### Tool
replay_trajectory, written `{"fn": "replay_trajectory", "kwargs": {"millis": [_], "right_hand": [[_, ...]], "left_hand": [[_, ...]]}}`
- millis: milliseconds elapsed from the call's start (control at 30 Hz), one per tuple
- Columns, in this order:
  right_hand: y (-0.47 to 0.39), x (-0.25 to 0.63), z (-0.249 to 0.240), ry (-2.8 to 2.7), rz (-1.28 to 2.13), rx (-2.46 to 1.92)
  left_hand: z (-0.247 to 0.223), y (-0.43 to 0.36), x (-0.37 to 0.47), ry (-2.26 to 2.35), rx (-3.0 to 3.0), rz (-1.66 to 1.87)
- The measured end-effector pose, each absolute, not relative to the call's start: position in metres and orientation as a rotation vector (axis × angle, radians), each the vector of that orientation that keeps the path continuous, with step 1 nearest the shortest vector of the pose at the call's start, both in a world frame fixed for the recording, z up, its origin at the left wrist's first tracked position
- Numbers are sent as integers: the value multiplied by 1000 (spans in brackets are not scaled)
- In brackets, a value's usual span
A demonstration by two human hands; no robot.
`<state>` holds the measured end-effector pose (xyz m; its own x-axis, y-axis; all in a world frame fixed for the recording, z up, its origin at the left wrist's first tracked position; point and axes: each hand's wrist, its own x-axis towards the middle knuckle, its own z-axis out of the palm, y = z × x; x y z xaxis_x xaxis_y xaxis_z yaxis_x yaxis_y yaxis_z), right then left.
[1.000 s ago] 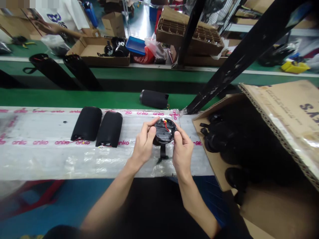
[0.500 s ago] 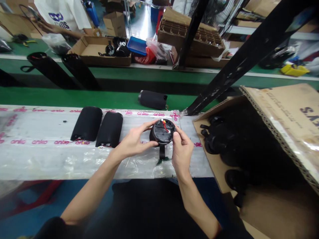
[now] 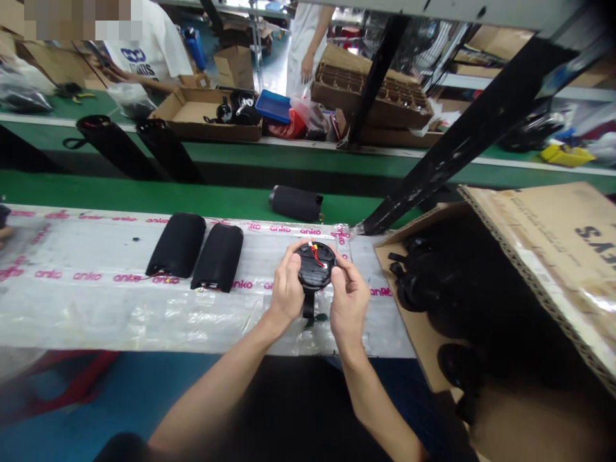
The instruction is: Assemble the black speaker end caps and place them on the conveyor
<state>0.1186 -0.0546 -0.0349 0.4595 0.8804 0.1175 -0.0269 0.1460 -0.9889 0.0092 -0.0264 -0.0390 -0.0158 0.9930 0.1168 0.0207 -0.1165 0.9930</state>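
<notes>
Between my two hands is a round black speaker end cap (image 3: 316,273) with a black strap hanging from its near side. Red wires with a small white and yellow connector lie on its inner face. My left hand (image 3: 289,287) is closed on the cap's left edge, thumb on the rim. On the opposite edge my right hand (image 3: 349,295) grips it with thumb and fingers. To the left, two black cylindrical speaker bodies (image 3: 177,246) lie side by side on the plastic-covered table (image 3: 96,308), wire ends toward me. Another black speaker (image 3: 296,203) lies farther back on the green surface.
At the right stands an open cardboard box (image 3: 402,314) with black strapped parts inside. A black metal post (image 3: 447,141) slants above it. Black tubes (image 3: 115,147) and a carton (image 3: 206,128) are at the back, with people beyond the far bench.
My left hand has shifted its hold, its thumb moving up onto the cap's rim. The whole view has tilted slightly, and a second person has appeared in the background.
</notes>
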Motion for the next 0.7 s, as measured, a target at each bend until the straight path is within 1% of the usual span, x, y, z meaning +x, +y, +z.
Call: {"fn": "replay_trajectory", "kwargs": {"millis": [133,200,300,333,400,433,467,567,700], "right_hand": [[-56,134,-44,-959,942,-1156],[-56,149,-55,-1027,1015,-1072],[-58,169,-77,-1154,1161,-1014],[-59,171,-84,-1216,1211,-1025],[-59,169,-98,-1341,1231,-1095],[-58,165,-104,-1381,1189,-1149],[-56,160,-108,-1397,1126,-1205],[-41,145,-113,-1365,970,-1293],[7,149,-96,-1278,854,-1278]], "left_hand": [[-20,-4,-25,1109,1464,991],[-5,31,-40,1121,1612,878],[14,108,-51,1175,1990,773],[16,135,-50,1175,2130,667],[14,181,-43,1171,2349,313],[11,199,-37,1185,2405,152],[6,213,-32,1197,2422,79],[-3,233,-25,1269,2418,27],[8,229,-56,1436,2392,175]]}}
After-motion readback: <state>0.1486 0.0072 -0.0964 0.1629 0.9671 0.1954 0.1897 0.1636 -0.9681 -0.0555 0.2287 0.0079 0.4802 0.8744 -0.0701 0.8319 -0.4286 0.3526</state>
